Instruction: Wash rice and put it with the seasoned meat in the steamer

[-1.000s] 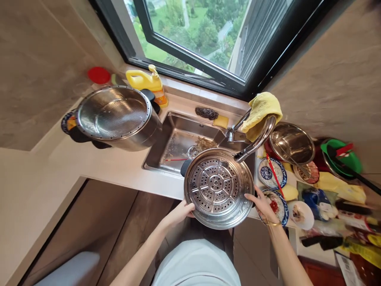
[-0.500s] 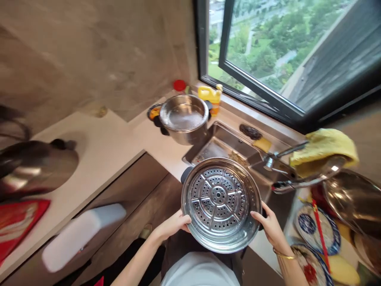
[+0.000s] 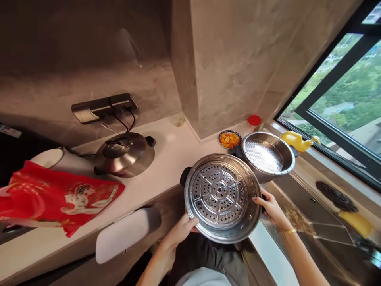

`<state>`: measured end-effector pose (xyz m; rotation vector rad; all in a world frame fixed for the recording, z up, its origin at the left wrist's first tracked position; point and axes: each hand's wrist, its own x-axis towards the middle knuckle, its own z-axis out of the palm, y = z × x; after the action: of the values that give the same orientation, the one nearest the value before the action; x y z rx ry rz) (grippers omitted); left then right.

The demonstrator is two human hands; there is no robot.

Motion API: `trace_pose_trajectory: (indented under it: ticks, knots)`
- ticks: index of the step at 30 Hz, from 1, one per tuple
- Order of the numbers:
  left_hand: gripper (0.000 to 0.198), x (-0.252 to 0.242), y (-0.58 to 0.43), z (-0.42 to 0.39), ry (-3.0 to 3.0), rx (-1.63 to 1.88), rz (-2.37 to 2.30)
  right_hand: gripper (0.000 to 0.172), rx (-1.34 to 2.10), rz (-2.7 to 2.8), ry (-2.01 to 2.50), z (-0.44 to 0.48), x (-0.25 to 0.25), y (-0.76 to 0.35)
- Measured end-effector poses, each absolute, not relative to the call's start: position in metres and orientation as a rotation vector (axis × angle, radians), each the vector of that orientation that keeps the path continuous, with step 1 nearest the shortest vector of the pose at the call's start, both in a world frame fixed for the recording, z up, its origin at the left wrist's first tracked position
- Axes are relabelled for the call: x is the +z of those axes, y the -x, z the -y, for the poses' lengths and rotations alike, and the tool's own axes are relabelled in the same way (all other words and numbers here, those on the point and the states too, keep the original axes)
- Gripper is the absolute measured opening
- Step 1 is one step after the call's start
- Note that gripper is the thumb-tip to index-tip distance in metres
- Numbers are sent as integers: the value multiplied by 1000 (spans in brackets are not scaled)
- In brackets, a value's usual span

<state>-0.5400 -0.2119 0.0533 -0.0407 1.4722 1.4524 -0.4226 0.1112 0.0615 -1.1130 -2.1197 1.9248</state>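
Hands grip a perforated steel steamer tray (image 3: 222,196) in front of the person's body, off the edge of the white desk (image 3: 166,159). The left hand (image 3: 180,230) closes on its near-left rim, the right hand (image 3: 272,208) on its right rim, a gold bangle (image 3: 285,231) at that wrist. Just behind the tray stands a steel pot (image 3: 268,157) beside a small dish of orange cubes (image 3: 229,139). Farther left lie a domed pot lid (image 3: 123,153) and a red cloth (image 3: 56,196).
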Motion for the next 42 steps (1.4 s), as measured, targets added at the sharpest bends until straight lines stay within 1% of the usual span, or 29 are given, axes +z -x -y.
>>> trace_pose_trajectory:
  ticks: [2,6,10,13,16,21,25,27,28,30,32,33,34,35,36,38,42]
  knots:
    - [29,42,573,222,94,1516,-1501,46,1987,2162,985,-107,53,481]
    - [29,17,632,235,208,1665,-1508,41,2062,2269,732,-101,33,589]
    - [39,-7,681,242,287,1820,-1457,39,2115,2320,576,-94,14,684]
    - [40,-22,711,245,348,1885,-1399,40,2128,2379,485,-85,4,740]
    - [42,-33,733,245,385,1929,-1354,40,2125,2465,413,-79,-4,778]
    - [60,-38,759,243,441,2006,-1252,35,2046,2536,416,-77,-8,823]
    - [66,-30,753,244,523,1978,-1255,38,1825,2442,567,-65,5,822]
    - [65,-27,733,241,545,1925,-1322,37,1634,2308,702,-54,10,788]
    - [64,-27,718,238,527,1884,-1366,33,1494,2206,765,-47,9,761]
    - [63,-30,686,225,407,1761,-1452,17,1329,2058,905,-34,1,690]
    - [57,-35,653,204,165,1586,-1475,15,1296,1947,1116,-22,-14,602]
    - [55,-37,637,190,27,1492,-1461,13,1346,1837,1235,-16,-21,553]
    - [54,-39,620,173,-108,1404,-1435,20,1409,1663,1361,-11,-28,501]
    - [54,-39,604,153,-234,1328,-1403,29,1444,1441,1496,-5,-32,447]
    - [54,-39,587,131,-351,1260,-1365,35,1410,1200,1616,2,-34,392]
    - [55,-33,546,85,-555,1132,-1268,37,1244,893,1735,18,-31,282]
    - [53,-7,432,0,-882,895,-1072,44,906,559,1760,53,-13,77]
